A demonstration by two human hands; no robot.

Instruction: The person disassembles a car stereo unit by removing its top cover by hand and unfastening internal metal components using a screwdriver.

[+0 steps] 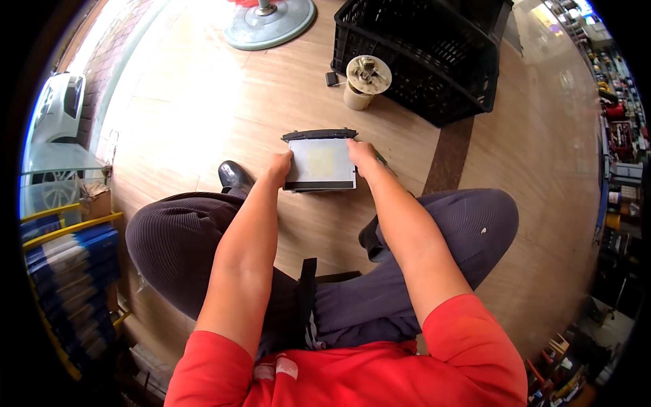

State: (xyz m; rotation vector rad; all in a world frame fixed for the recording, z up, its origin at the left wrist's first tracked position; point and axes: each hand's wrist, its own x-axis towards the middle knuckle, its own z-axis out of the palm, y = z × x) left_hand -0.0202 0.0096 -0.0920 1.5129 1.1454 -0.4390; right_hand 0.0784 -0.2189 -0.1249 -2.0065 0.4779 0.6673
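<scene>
A flat, boxy car stereo (319,163) with a grey metal casing is held out in front of me, over the floor between my feet. Its curved black front panel points away from me, and a dark strip runs along the near edge. My left hand (280,168) is closed on the left side of the casing. On the opposite side, my right hand (363,156) grips near the corner by the front panel. The undersides of both hands are hidden, and something small and green shows just beside my right wrist.
A cream fuel pump unit (366,78) stands on the tiled floor beside black plastic crates (420,61). Near it lies a small black piece (331,79). A round grey base (270,26) is at the top. Shelves with blue boxes (71,271) line the left; cluttered goods fill the right.
</scene>
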